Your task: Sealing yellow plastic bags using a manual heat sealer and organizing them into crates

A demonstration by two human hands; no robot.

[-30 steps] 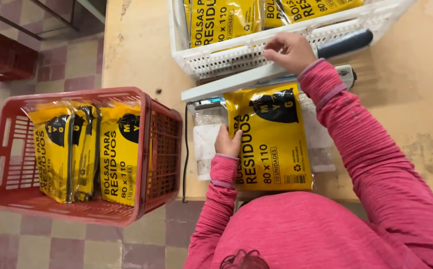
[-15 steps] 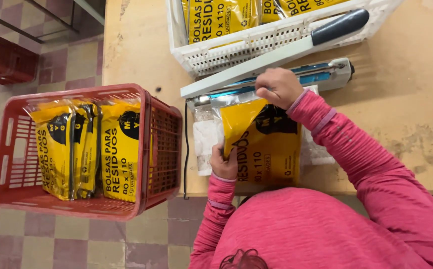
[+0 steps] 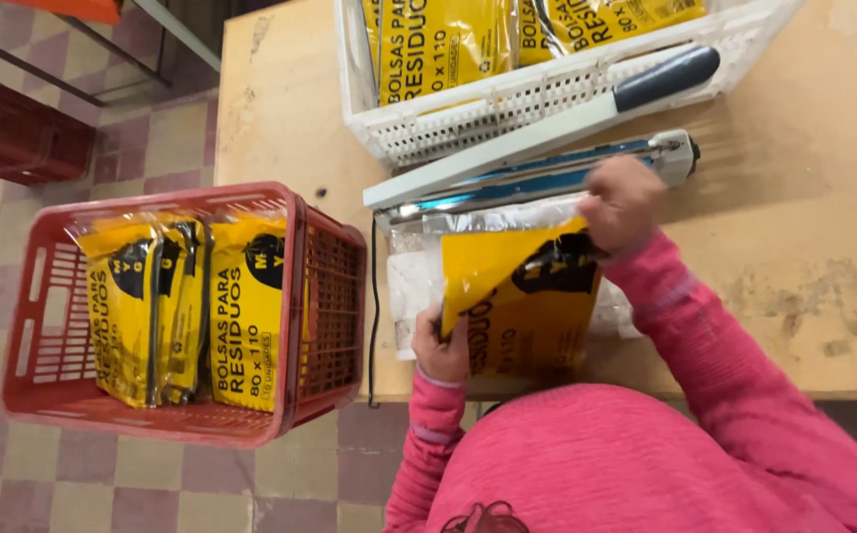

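Both hands pinch a yellow bag packet [image 3: 527, 306] lying on the wooden surface [image 3: 803, 247]: left hand [image 3: 441, 345] at its seven o'clock corner, right hand [image 3: 622, 202] at its one o'clock edge, just beside the heat sealer [image 3: 537, 178]. A red crate [image 3: 325, 296] stands at nine o'clock.

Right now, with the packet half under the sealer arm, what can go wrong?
1. The right hand lies right beside the sealer bar; its fingers could get pinched or burnt if the raised arm drops.
2. The yellow packet looks folded at its top edge, so creases might get sealed in.
3. The left hand grips only one edge, so the packet could skew.
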